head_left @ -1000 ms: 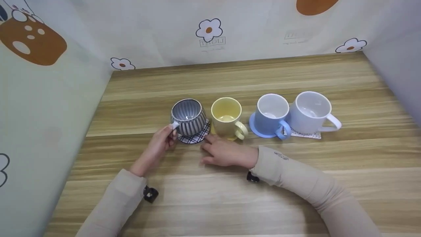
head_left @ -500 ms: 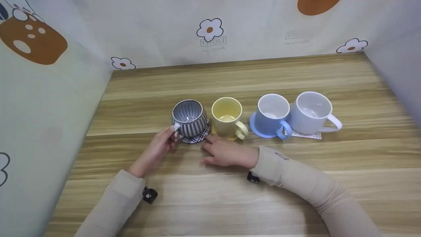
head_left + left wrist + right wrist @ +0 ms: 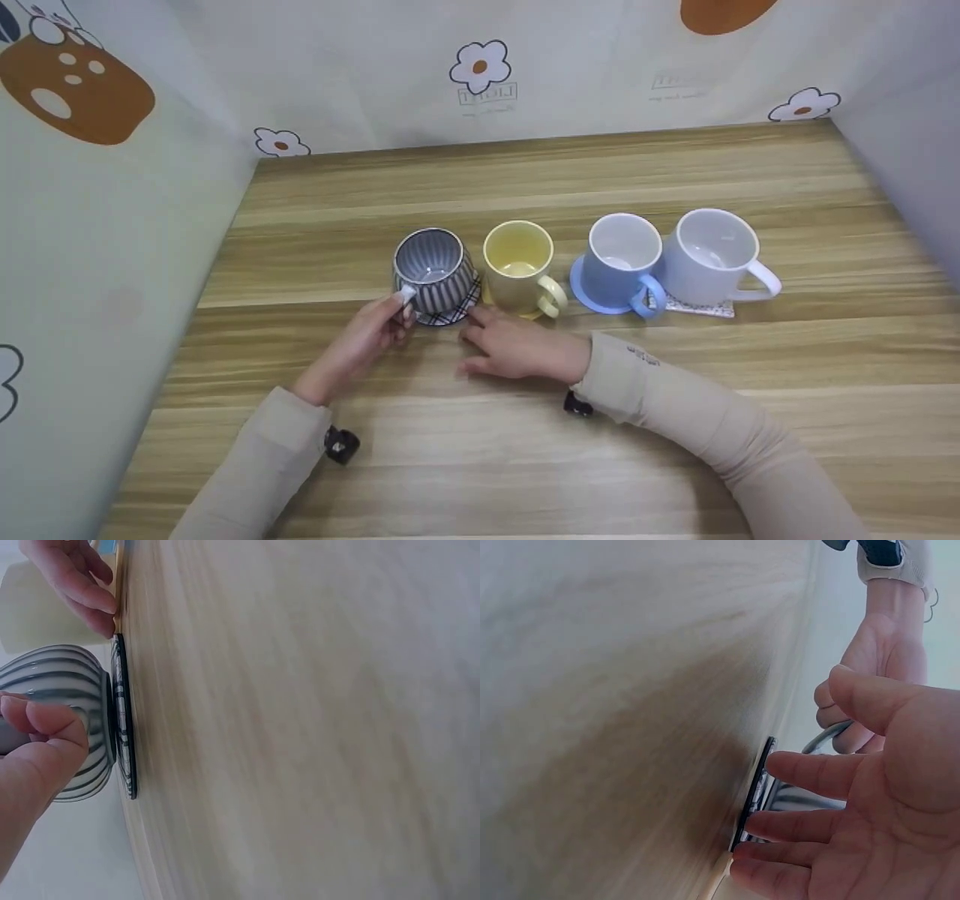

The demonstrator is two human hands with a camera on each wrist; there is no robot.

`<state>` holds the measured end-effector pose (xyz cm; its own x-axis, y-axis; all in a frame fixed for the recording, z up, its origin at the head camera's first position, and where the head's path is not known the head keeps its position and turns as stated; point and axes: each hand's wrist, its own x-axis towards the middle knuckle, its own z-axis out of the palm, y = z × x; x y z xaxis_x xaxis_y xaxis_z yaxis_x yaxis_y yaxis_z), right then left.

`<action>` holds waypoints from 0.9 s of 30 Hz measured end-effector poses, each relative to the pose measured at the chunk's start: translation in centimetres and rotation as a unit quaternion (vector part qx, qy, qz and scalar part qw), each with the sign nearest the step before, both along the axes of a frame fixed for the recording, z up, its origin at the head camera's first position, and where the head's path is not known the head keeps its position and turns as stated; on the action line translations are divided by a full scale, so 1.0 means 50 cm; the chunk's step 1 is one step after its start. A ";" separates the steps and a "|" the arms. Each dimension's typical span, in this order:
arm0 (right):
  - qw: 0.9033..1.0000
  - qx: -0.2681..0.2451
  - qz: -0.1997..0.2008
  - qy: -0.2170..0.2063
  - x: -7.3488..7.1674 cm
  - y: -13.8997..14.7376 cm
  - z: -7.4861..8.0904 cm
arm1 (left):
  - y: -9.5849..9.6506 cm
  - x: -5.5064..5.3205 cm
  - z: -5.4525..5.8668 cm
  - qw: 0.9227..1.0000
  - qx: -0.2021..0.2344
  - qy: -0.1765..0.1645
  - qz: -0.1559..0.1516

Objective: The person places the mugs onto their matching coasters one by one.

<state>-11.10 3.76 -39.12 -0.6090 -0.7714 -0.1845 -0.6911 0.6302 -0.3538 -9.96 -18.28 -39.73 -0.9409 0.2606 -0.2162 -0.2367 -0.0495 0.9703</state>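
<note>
A grey-and-white striped mug (image 3: 444, 294) stands over a round black-and-white plaid coaster (image 3: 457, 316). My left hand (image 3: 369, 330) grips its handle from the near left side. In the left wrist view the mug's base (image 3: 105, 716) is right at the coaster's face. My right hand (image 3: 517, 346) reaches in from the right with spread, fairly straight fingers, fingertips at the coaster's near right edge. The right wrist view shows those fingers (image 3: 814, 774) along the coaster rim (image 3: 751, 793). Just behind that hand stands a yellow mug (image 3: 514, 289) on a yellow coaster, partly covered by the fingers.
Right of the yellow mug stands a blue mug (image 3: 619, 281) on a round blue coaster (image 3: 583, 289). Beside it, a white mug (image 3: 701, 274) sits on a square patterned coaster (image 3: 705, 308). Patterned walls (image 3: 360, 90) border the wooden table (image 3: 465, 465) at the back and sides.
The striped mug has shifted slightly to the right over the plaid coaster, with my left hand on its handle. My right hand stays in place.
</note>
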 end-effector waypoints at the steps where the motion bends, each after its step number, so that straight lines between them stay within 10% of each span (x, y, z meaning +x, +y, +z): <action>1: 1.000 0.000 0.000 0.001 0.000 0.000 0.000 | 0.001 0.001 0.000 1.000 -0.001 -0.001 -0.001; 27: 1.000 0.003 0.002 0.006 0.002 0.001 -0.001 | 0.014 0.012 -0.006 1.000 0.000 -0.018 -0.023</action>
<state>-11.01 3.79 -39.19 -0.6084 -0.7726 -0.1813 -0.6976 0.6296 -0.3420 -9.37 -17.57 -40.05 -0.9195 0.3030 -0.2504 -0.2743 -0.0384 0.9609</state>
